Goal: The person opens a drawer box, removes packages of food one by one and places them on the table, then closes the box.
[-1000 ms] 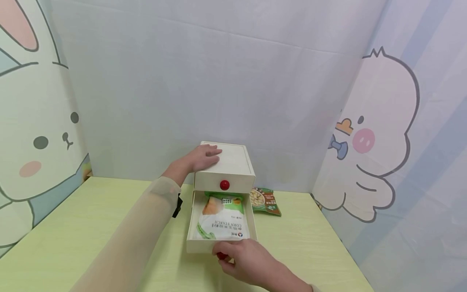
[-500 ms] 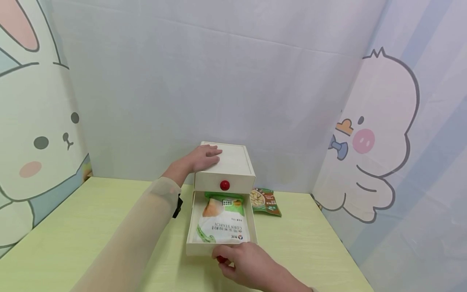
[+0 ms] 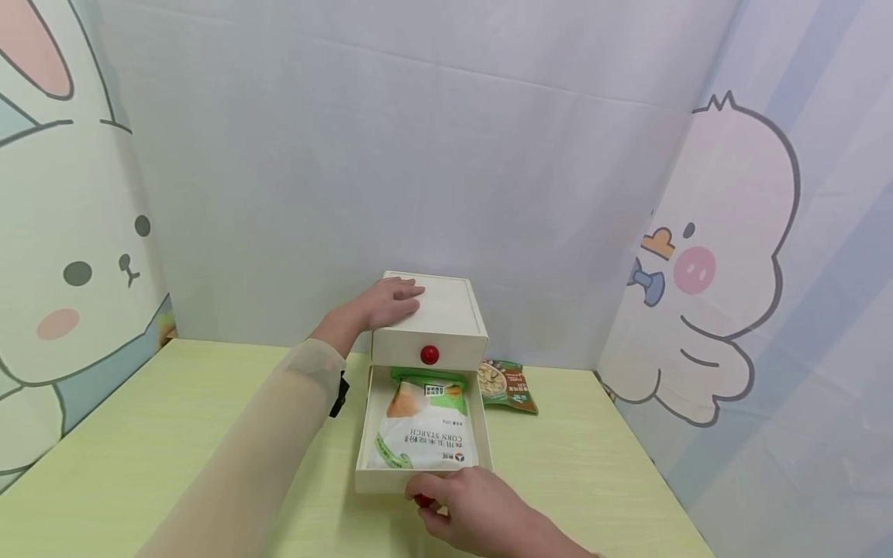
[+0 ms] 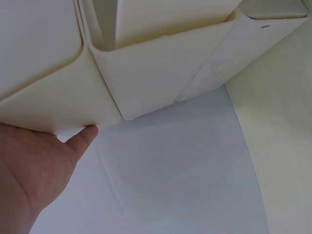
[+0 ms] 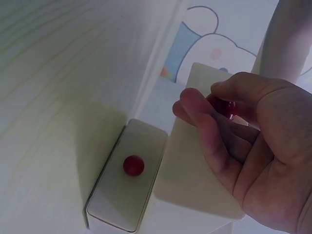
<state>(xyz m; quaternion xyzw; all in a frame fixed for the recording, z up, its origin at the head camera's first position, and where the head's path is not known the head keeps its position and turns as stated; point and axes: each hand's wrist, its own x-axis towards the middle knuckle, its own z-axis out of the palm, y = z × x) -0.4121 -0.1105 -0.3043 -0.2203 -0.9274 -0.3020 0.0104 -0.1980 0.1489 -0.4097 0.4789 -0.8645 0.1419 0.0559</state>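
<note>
A white drawer unit [image 3: 446,302] with red knobs stands on the table. Its middle drawer [image 3: 391,480] is pulled out, and a white, green and orange bag of corn starch [image 3: 425,430] lies flat inside. My right hand [image 3: 481,508] pinches that drawer's red knob [image 5: 223,106], mostly covered by the fingers. On the left side of the unit's top rests my left hand [image 3: 387,302], fingers laid across it. The left wrist view has my left hand's thumb against the top section's edge. Above the pulled drawer, the top drawer with its red knob [image 3: 429,354] is closed.
A closed bottom drawer, with its own red knob [image 5: 133,165], sits below the pulled one, near the table. Beside the unit on the right lies a brown and green food packet [image 3: 509,385]. A pale curtain [image 3: 418,155] hangs behind the yellow-green table [image 3: 579,465].
The middle drawer has come slightly further toward me, with my right hand on its knob and the corn starch bag inside. My left hand stays where it was.
</note>
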